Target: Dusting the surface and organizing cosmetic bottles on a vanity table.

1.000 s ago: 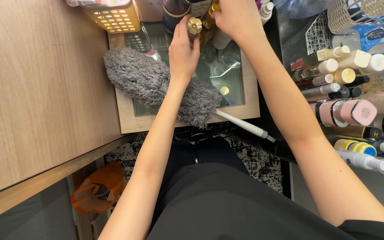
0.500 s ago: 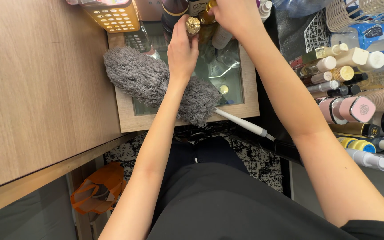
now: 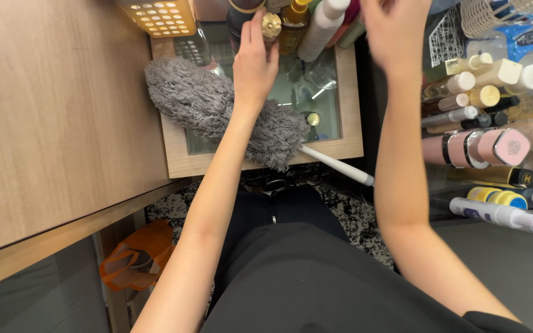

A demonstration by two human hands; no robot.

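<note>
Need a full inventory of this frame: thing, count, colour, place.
duster: 1, grey fluffy head, white handle, lying across the glass-top box
glass-top box: 1, light wood frame, centre
gold-cap bottle: 1, gold, at the box's far edge, at the left fingertips
bottles behind it: several, white, amber, dark, top centre
perforated box: 1, yellow-lit, top left
wooden table: 1, light wood, left
cosmetic bottles: many, mostly white, pink, gold, right side
wicker basket: 1, cream, top right
orange bag: 1, on the floor, lower left
left hand: on the gold-cap bottle
right hand: blurred, raised over the top centre, seems empty
</note>
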